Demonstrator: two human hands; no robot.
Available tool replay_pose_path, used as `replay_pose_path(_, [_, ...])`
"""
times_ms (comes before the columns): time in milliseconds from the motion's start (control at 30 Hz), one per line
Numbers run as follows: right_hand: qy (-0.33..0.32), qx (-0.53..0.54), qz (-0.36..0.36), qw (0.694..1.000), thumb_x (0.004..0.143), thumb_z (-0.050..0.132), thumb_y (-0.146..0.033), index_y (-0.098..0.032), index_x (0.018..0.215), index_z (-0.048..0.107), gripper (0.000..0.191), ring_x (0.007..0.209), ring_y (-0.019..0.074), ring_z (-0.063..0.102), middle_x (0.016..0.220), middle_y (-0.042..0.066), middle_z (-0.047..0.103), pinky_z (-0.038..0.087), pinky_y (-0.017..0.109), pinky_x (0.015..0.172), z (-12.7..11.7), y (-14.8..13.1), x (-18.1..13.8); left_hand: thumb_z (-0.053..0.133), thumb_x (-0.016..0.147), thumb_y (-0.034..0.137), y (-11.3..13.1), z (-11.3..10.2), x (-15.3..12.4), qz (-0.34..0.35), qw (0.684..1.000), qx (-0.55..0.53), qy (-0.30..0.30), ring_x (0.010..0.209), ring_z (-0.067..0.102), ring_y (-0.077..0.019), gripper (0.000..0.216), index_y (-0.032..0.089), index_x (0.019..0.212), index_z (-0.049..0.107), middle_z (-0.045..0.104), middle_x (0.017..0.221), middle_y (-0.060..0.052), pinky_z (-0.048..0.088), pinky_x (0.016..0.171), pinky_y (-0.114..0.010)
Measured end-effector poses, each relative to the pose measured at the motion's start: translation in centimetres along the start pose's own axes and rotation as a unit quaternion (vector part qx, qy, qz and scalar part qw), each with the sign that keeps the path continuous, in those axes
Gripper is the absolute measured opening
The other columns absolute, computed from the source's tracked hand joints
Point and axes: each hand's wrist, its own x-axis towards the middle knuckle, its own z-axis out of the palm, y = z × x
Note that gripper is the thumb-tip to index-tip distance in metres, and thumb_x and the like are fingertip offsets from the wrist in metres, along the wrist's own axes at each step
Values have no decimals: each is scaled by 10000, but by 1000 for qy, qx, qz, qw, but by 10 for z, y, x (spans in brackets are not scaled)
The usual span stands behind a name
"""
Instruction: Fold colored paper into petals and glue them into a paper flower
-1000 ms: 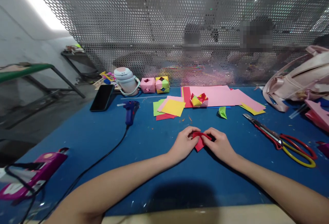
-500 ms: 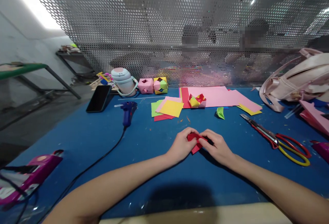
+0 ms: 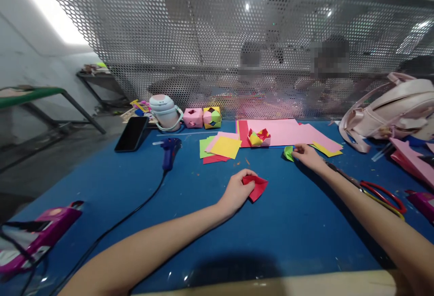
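- Left hand (image 3: 236,191) pinches a folded red paper (image 3: 259,189) between thumb and fingers, near the middle of the blue table (image 3: 193,192)
- Right hand (image 3: 308,156) is at a folded green paper (image 3: 288,153), fingertips by its right edge; whether they grip it, I cannot tell
- Green paper sits just in front of the pink sheets (image 3: 280,132)
- Glue gun (image 3: 167,155) lies well to the left

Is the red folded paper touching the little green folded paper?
Apart. The head view shows blue tabletop plainly between the red folded paper in the left hand and the green folded paper by the right hand.
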Motion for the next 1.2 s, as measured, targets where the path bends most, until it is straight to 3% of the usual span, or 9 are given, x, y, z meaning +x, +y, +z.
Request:
replay_pose_path(167, [-28, -3, -14, 1000, 614, 603, -163, -163, 840, 610, 226, 671, 146, 585, 776, 30, 658, 437, 237, 641, 13, -10, 0, 449, 630, 83, 1, 0, 0, 3, 1000, 12, 1, 572, 486, -90, 221, 153, 792, 583, 565, 647, 30, 368, 540, -190])
replay_pose_path(333, [-14, 13, -7, 1000, 607, 568, -129, -150, 943, 597, 338, 691, 157, 580, 779, 34, 650, 429, 259, 657, 17, -16, -3, 451, 626, 88, 4, 0, -1, -4, 1000, 11, -6, 600, 524, -107, 254, 144, 828, 594, 623, 712, 0, 390, 556, -207])
replay_pose_path(467, [-9, 48, 5, 999, 626, 533, -162, -117, 906, 602, 292, 668, 159, 573, 760, 51, 637, 434, 269, 632, 17, -23, -8, 454, 638, 95, 3, -1, 0, 8, 1000, 4, -10, 680, 565, -125, 266, 149, 845, 611, 650, 800, -19, 423, 613, -223])
replay_pose_path(800, [-83, 197, 18, 977, 634, 529, -222, -139, 780, 593, 180, 557, 109, 545, 667, 4, 614, 437, 225, 535, 13, -75, -39, 489, 712, 165, 2, -6, 6, 13, 999, -49, -5, 807, 585, -155, 230, 158, 901, 620, 664, 916, -45, 441, 736, -270])
replay_pose_path(967, [-89, 231, 31, 968, 612, 541, -219, -145, 741, 577, 153, 540, 104, 508, 634, -11, 576, 408, 226, 517, 18, -93, -52, 531, 697, 185, 6, -7, 6, -2, 997, -72, 11, 723, 567, -135, 211, 154, 891, 609, 642, 817, -19, 431, 675, -246])
replay_pose_path(1200, [-94, 166, -41, 981, 621, 498, -167, -159, 727, 537, 113, 559, 105, 463, 630, -25, 532, 373, 222, 513, 42, -109, -67, 580, 683, 235, 10, -5, 3, 0, 995, -88, 40, 603, 520, -97, 119, 145, 755, 551, 570, 670, 23, 403, 578, -204])
